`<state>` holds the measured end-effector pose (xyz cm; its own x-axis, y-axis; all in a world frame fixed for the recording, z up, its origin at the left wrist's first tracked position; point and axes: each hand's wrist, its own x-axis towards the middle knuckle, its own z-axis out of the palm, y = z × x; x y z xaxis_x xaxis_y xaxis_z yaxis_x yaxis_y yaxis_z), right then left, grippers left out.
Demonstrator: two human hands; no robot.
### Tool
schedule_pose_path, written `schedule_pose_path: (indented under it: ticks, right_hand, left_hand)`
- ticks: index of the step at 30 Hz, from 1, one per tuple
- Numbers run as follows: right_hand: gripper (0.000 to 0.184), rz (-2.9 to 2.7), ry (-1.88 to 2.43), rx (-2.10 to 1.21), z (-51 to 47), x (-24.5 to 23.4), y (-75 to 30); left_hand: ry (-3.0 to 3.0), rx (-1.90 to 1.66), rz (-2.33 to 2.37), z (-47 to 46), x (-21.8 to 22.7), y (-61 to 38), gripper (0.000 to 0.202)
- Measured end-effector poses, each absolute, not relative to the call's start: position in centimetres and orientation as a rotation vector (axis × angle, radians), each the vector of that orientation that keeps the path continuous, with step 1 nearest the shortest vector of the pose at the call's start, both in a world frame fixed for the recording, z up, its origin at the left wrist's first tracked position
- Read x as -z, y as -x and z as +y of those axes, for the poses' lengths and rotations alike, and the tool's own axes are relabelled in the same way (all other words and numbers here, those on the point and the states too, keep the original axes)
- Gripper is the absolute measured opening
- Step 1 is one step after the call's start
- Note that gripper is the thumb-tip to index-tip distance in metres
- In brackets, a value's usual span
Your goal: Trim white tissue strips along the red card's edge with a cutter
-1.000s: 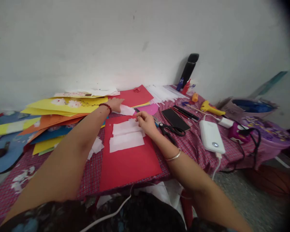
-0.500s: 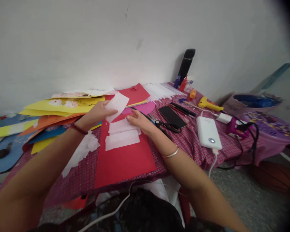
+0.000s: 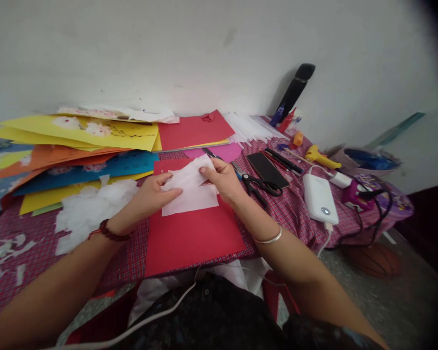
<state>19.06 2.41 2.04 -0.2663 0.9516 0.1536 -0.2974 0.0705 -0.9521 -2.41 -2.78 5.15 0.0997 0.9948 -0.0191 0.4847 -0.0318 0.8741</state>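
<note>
Table (image 3: 284, 214) spans the middle of the frame under a red checked cloth. Left forearm (image 3: 69, 277) enters at the lower left and slants up toward center; right forearm (image 3: 295, 257) enters at the lower right and slants up the opposite way, elbow bent.

Red sheet (image 3: 193, 243) lies flat at frame center, near the table's front edge. Pile of white scraps (image 3: 91, 204), loose and rumpled, sits to its left, beside the left wrist.

Left hand (image 3: 149, 199): pinch grip, thumb laid across the face of the paper and pointing right, fingers mostly hidden behind. Right hand (image 3: 226, 182): pinch grip at the opposite end, thumb pointing left, fingers curled at the back.

White piece of paper (image 3: 190, 175) is stretched between both hands above the upper half of the red sheet, right end higher. Thin, matte, slightly creased; top edge uneven. White strip (image 3: 191, 204) lies below it on the red sheet, partly covered; contact between the two: cannot tell.

Scissors (image 3: 259, 187), black-handled, lie right of the right hand. Beaded bracelet (image 3: 111, 232), dark red, on left wrist; silver bangle (image 3: 272, 238) on right forearm.
</note>
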Motion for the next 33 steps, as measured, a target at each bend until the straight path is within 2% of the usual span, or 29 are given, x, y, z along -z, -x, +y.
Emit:
schedule_pose_path:
  ticks: [6,10,15,18,21,25,31,33]
  right_hand:
    - [0.044,-1.554,0.857,-1.270,2.2,-2.1,-19.9]
    - [0.038,-1.517,0.937,-1.182,2.0,-1.9,-20.0]
    - [0.039,-1.362,1.033,-1.208,2.2,-1.3,-20.2]
    - [0.042,-1.281,1.048,-1.237,2.5,-1.0,-20.3]
    - [0.044,-1.232,1.053,-1.251,2.9,-0.8,-20.6]
    - [0.044,-1.263,1.084,-1.260,3.3,-0.7,-21.0]
    - [0.044,-1.243,1.075,-1.253,3.2,-0.7,-20.9]
    - [0.044,-1.224,1.061,-1.261,3.1,-0.8,-20.9]
  left_hand:
    - [-1.576,-0.812,1.429,-3.5,-4.3,2.5,0.027]
    - [-1.342,-0.872,1.395,-3.3,-3.6,2.5,0.046]
    - [-1.112,-1.115,1.135,-2.9,-3.3,2.5,0.067]
    - [-0.967,-1.133,1.029,-2.9,-3.3,2.6,0.079]
    - [-0.751,-1.081,0.880,-2.8,-3.3,2.6,0.067]
    - [-0.738,-1.015,0.821,-2.7,-2.9,2.4,0.067]
    - [-1.061,-1.041,1.034,-3.3,-2.4,1.8,0.032]
    - [-1.076,-1.034,1.109,-3.5,-2.5,1.8,0.027]
